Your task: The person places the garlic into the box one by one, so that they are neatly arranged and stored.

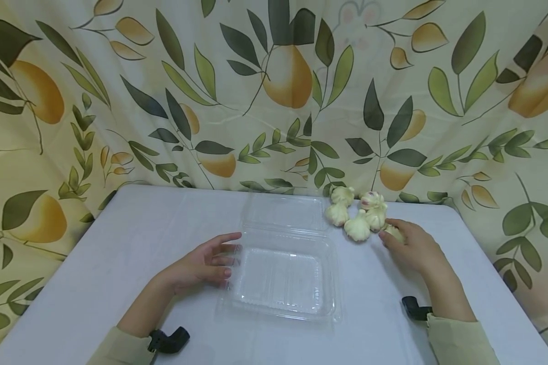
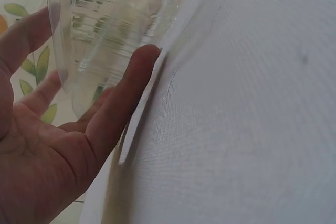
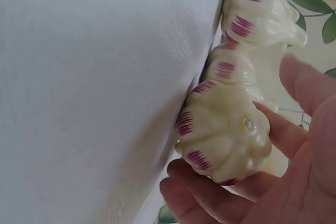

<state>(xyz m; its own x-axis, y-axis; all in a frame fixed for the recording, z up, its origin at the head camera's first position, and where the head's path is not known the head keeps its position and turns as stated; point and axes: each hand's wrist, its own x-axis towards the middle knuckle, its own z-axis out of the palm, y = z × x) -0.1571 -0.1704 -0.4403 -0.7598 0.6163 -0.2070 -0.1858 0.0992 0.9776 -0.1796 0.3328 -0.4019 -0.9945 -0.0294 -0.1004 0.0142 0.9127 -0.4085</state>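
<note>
An open clear plastic clamshell box (image 1: 280,315) lies on the table with its lid folded back. At its left edge is my left hand (image 1: 198,267), its fingers spread and fairly straight, fingertips right at the rim; the left wrist view shows that hand (image 2: 68,145) against the clear plastic (image 2: 113,40). To the right, my right hand (image 1: 413,247) holds a garlic bulb (image 1: 395,233) at the near end of a cluster. Up close, this glossy, cream garlic bulb (image 3: 226,135) shows purple streaks, with fingers of the right hand (image 3: 273,171) curled around its side.
Several more garlic bulbs (image 1: 357,226) sit together right of the raised lid (image 1: 283,212). A white cloth covers the table (image 1: 132,228). A fruit-and-leaf patterned curtain (image 1: 237,126) hangs behind its back edge. Black wrist-worn devices (image 1: 169,340) are on both forearms.
</note>
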